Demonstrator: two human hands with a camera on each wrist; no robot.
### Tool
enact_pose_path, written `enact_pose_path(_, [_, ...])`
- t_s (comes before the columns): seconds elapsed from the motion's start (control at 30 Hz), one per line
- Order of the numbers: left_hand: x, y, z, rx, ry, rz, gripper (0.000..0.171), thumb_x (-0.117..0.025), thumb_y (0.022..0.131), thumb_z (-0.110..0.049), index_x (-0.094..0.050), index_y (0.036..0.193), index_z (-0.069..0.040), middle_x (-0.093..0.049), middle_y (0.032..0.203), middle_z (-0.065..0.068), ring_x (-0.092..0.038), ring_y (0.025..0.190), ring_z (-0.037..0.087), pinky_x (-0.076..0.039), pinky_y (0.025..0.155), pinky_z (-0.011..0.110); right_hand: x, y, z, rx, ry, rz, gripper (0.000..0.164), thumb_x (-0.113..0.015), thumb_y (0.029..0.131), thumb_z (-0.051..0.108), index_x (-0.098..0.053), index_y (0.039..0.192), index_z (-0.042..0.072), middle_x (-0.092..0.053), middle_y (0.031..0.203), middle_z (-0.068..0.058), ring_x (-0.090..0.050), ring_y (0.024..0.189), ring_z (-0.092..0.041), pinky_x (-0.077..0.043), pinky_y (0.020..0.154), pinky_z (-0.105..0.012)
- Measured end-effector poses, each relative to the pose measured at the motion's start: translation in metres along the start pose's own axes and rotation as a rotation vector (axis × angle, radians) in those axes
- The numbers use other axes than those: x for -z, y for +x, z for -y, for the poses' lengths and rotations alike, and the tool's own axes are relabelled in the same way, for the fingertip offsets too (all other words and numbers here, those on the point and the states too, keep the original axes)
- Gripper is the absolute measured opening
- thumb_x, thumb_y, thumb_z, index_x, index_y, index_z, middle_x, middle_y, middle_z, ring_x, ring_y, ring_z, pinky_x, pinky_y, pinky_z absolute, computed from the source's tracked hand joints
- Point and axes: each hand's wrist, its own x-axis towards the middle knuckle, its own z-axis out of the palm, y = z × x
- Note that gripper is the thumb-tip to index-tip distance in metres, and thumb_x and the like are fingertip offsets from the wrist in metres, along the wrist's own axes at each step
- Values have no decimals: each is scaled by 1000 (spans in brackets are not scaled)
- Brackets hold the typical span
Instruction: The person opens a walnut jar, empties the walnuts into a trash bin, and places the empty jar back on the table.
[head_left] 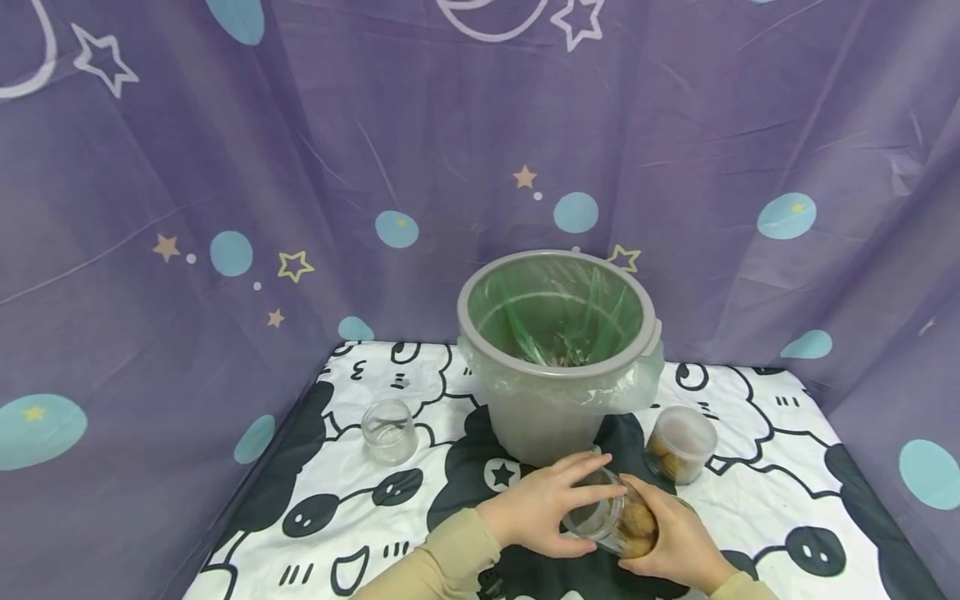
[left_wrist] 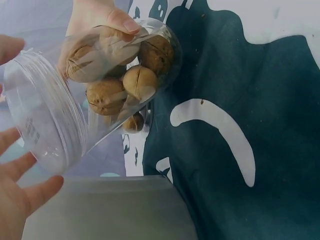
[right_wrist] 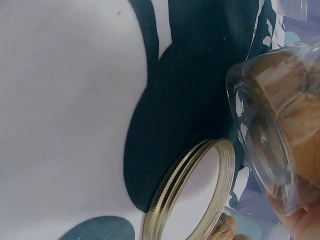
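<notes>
A clear jar (left_wrist: 102,75) with several walnuts (left_wrist: 105,95) in it lies tilted between the two hands, its wide mouth turned toward the left hand. My right hand (head_left: 678,537) grips the jar around its walnut-filled end; its thumb shows over the walnuts in the left wrist view. My left hand (head_left: 547,508) has its fingers spread about the mouth, fingertips right at the rim. Behind the right hand, a gold-rimmed lid (right_wrist: 172,200) with a white inside stands out in the right wrist view.
A grey bin (head_left: 525,417) with a green-tinted plastic liner stands just beyond the hands, some debris inside. An empty clear jar (head_left: 390,433) is at the left. Another walnut jar (head_left: 681,446) stands right of the bin. A patterned cloth (head_left: 420,533) covers the table; purple curtains (head_left: 450,125) surround it.
</notes>
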Motion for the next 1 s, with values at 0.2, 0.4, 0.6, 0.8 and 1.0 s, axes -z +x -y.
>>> enact_pose_path(0.2, [2, -1, 2, -51, 19, 24, 71, -72, 80, -25, -41, 143, -21, -22, 156, 8, -24, 143, 24, -26, 115, 26, 0, 1, 0, 16, -9, -7, 110, -95, 37, 38, -50, 134, 12, -65, 110, 5, -61, 88, -8, -53, 71, -30])
enact_pose_path(0.4, [1, -2, 2, -39, 77, 0, 69, -72, 79, -30, -43, 141, -23, -29, 152, 9, -34, 137, 23, -32, 111, 26, -1, 3, -1, 44, 4, -25, 110, -96, 36, 36, -51, 133, 13, -65, 110, 7, -60, 87, -5, -52, 70, -29])
enact_pose_path(0.6, [-1, -3, 3, -10, 75, -24, 69, -72, 79, -32, -43, 141, -23, -33, 148, 8, -37, 134, 22, -36, 108, 24, 0, 4, -1, 50, -15, -18, 110, -96, 35, 38, -52, 133, 13, -65, 111, 5, -60, 88, -6, -52, 70, -30])
enact_pose_path(0.8, [-1, -4, 1, 10, 76, -32, 70, -72, 79, -33, -43, 141, -23, -34, 147, 9, -39, 132, 23, -40, 104, 23, 1, 4, -1, 58, -30, -17, 109, -95, 36, 39, -52, 133, 13, -65, 113, 3, -61, 89, -9, -53, 71, -31])
enact_pose_path(1.0, [0, -6, -2, 57, 44, -13, 70, -72, 81, -34, -40, 143, -24, -33, 148, 9, -40, 132, 24, -44, 100, 23, 0, 3, -1, 92, -35, -30, 110, -95, 35, 39, -52, 133, 14, -65, 114, 1, -62, 91, -10, -53, 72, -33])
